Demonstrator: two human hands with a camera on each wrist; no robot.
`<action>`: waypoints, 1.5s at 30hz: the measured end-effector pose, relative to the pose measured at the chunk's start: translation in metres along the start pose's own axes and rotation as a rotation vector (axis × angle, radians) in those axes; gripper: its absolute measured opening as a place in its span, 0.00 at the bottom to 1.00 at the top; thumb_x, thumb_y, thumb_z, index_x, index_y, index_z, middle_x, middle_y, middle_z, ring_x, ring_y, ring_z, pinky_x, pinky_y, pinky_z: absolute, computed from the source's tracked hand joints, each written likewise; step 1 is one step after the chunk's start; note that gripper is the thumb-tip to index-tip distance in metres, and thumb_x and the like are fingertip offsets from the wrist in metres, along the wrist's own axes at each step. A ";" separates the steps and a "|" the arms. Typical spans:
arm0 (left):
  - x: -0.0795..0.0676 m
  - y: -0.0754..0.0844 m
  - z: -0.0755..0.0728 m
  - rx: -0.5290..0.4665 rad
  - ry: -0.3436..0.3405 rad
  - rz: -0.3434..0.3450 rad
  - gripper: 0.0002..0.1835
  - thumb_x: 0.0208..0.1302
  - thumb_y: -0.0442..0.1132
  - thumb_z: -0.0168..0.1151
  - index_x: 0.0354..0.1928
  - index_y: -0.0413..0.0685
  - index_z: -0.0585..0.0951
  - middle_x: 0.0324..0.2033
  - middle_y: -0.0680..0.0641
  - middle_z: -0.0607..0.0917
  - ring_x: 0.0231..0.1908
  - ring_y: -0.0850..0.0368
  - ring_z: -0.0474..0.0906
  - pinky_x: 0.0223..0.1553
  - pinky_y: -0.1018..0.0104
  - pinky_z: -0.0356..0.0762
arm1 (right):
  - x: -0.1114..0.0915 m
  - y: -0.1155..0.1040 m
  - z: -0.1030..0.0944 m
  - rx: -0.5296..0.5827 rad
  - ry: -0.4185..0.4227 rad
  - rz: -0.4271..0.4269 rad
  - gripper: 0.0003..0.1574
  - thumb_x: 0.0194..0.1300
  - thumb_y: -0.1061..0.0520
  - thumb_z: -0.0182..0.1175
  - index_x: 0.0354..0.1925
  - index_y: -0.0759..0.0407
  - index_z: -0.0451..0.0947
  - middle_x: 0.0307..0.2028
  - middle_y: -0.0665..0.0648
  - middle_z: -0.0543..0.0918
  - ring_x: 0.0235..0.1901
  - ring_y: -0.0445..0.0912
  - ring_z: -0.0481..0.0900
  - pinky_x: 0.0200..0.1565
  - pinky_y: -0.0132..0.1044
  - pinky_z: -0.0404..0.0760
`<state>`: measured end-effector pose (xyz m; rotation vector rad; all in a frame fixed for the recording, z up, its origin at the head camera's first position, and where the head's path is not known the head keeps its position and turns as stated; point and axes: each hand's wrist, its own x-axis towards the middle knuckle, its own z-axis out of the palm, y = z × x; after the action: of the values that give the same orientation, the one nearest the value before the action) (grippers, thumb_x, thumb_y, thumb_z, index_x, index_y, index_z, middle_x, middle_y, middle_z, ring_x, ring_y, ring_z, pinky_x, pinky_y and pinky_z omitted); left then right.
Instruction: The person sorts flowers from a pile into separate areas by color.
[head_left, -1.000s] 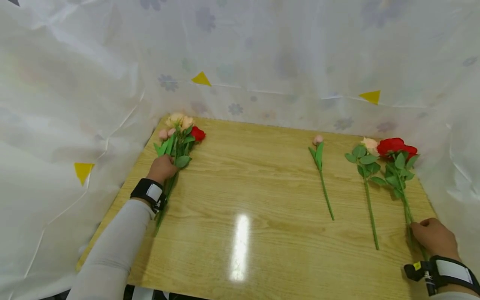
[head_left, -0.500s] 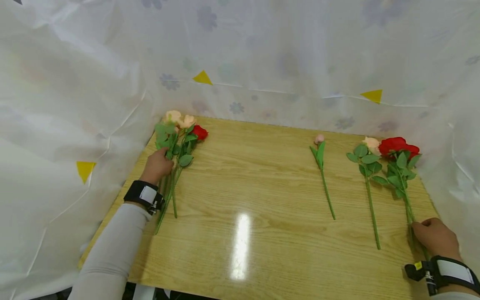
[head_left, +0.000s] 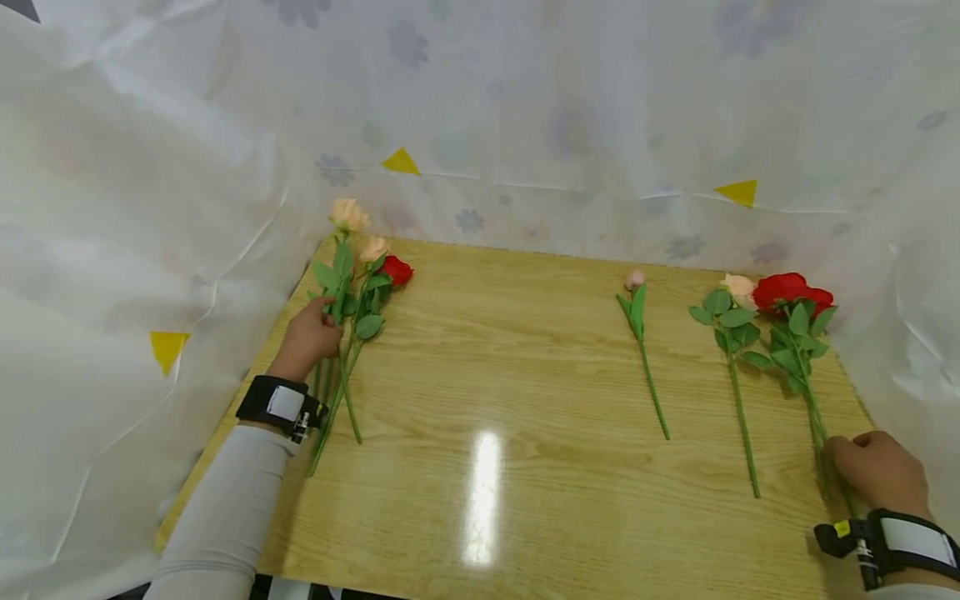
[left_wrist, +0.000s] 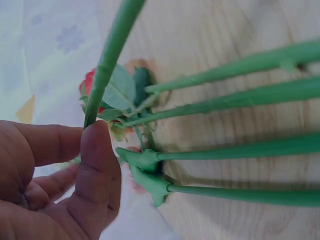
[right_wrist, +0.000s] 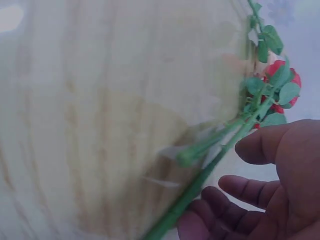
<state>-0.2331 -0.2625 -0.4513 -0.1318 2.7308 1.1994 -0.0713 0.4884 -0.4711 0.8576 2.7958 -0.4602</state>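
In the head view my left hand [head_left: 306, 337] pinches the stem of a peach rose [head_left: 348, 215], raised above the left pile. The left wrist view shows its green stem [left_wrist: 107, 65] between thumb and fingers. Under it lie another peach rose [head_left: 372, 248], a red rose [head_left: 395, 270] and two stems with long smooth leaves [left_wrist: 150, 185], their blooms mostly hidden. My right hand [head_left: 879, 473] rests beside the stems of the red roses [head_left: 787, 292] at the right. In the right wrist view its thumb and loosely bent fingers stand apart beside a stem [right_wrist: 197, 185], not closed round it.
A single pink tulip [head_left: 645, 358] lies right of the middle on the wooden table [head_left: 510, 367]. Between it and the red roses lies a peach rose [head_left: 738, 290]. Pale patterned sheeting [head_left: 525, 108] rises around the table's back and sides.
My left hand has shifted from the pile's stems to one peach rose and lifted it, so its bloom now stands higher, apart from the others. The right hand has hardly moved.
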 end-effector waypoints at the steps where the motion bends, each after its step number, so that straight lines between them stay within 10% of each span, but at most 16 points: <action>1: -0.001 0.002 0.000 -0.022 0.000 0.005 0.33 0.66 0.33 0.48 0.71 0.40 0.53 0.37 0.41 0.70 0.25 0.50 0.71 0.27 0.55 0.76 | -0.001 -0.001 0.000 0.018 0.028 0.013 0.39 0.66 0.47 0.43 0.53 0.85 0.61 0.46 0.85 0.68 0.40 0.73 0.69 0.37 0.61 0.72; 10: -0.002 0.027 0.014 -0.223 -0.049 0.084 0.33 0.65 0.31 0.49 0.72 0.47 0.53 0.47 0.35 0.67 0.38 0.45 0.70 0.32 0.51 0.81 | -0.012 -0.033 0.007 0.238 0.336 -0.098 0.32 0.65 0.55 0.44 0.56 0.83 0.63 0.50 0.82 0.66 0.48 0.73 0.62 0.46 0.67 0.62; 25: -0.007 0.097 0.059 -0.380 -0.078 0.207 0.31 0.64 0.31 0.52 0.69 0.52 0.60 0.46 0.38 0.69 0.35 0.49 0.72 0.26 0.59 0.79 | -0.041 -0.161 0.040 0.498 0.409 -0.406 0.21 0.68 0.53 0.46 0.48 0.67 0.77 0.43 0.68 0.78 0.43 0.59 0.73 0.39 0.55 0.70; 45: -0.043 0.131 0.139 -0.695 -0.202 0.200 0.29 0.63 0.29 0.54 0.66 0.48 0.60 0.40 0.43 0.68 0.33 0.51 0.75 0.24 0.57 0.79 | -0.150 -0.303 0.128 0.713 -0.088 -0.694 0.15 0.67 0.51 0.55 0.50 0.55 0.75 0.42 0.55 0.80 0.39 0.45 0.77 0.36 0.45 0.80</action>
<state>-0.1946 -0.0704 -0.4413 0.1796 2.0857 2.0412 -0.1115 0.1290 -0.4793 -0.1132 2.7725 -1.6024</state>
